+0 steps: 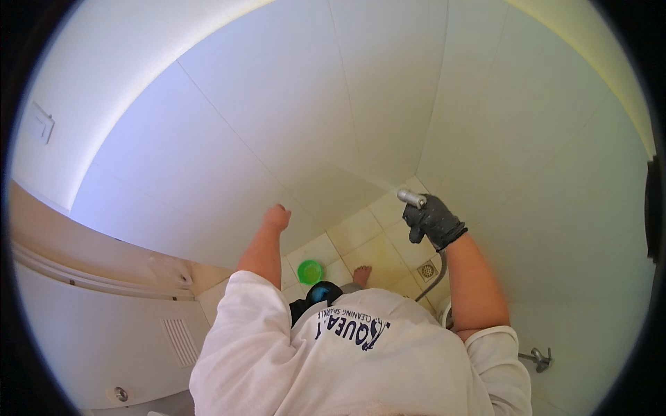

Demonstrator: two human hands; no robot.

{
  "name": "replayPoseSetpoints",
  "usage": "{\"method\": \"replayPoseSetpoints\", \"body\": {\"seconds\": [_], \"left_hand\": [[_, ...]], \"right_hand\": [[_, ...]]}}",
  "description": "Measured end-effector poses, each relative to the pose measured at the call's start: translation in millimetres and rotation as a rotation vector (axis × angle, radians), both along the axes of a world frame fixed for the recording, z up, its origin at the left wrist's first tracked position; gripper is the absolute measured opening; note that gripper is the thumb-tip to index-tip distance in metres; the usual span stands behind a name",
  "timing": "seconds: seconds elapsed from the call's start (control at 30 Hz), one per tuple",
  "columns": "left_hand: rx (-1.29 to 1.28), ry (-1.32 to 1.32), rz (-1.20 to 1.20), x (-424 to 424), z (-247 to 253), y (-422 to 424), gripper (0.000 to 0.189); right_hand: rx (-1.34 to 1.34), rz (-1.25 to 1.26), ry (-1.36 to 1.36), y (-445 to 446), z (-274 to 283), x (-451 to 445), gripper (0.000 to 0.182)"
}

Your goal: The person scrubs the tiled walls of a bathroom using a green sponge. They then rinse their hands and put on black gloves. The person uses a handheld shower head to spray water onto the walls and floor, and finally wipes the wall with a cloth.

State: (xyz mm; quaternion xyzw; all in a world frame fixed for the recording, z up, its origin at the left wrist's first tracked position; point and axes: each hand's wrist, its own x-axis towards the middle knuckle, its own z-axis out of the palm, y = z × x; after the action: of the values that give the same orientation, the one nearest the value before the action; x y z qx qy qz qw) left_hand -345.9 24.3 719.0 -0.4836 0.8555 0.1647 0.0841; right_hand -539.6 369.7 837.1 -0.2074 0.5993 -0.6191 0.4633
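My right hand (438,222), in a dark glove, grips a metal handheld bidet sprayer (412,198). A fine jet of water (377,183) leaves its head leftward, towards the pale tiled wall (296,130). From the hand a flexible hose (436,281) curves down behind my body. My bare left hand (277,217) is held out in front of the same wall with its fingers curled. Nothing shows in that hand, and whether it touches the wall is unclear.
A green plastic bowl (300,273) stands on the yellow-stained floor tiles (359,229), near my bare foot (362,275). A square floor drain (427,271) lies by the hose. At right is a metal valve (542,360); at left, a door (104,333) with a vent and round knob.
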Motion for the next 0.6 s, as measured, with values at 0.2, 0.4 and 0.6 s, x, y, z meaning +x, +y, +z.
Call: {"method": "replayPoseSetpoints", "body": {"seconds": [0.2,0.4,0.6], "left_hand": [[0.015,0.026,-0.022,10,-14,-9,0.036],[-0.015,0.027,-0.045,7,1,-2,0.036],[-0.034,0.019,-0.052,18,4,-13,0.037]], "right_hand": [[-0.049,-0.091,0.095,-2,28,10,0.023],[-0.282,-0.320,0.286,16,109,8,0.025],[-0.569,-0.316,0.311,30,133,-3,0.028]]}}
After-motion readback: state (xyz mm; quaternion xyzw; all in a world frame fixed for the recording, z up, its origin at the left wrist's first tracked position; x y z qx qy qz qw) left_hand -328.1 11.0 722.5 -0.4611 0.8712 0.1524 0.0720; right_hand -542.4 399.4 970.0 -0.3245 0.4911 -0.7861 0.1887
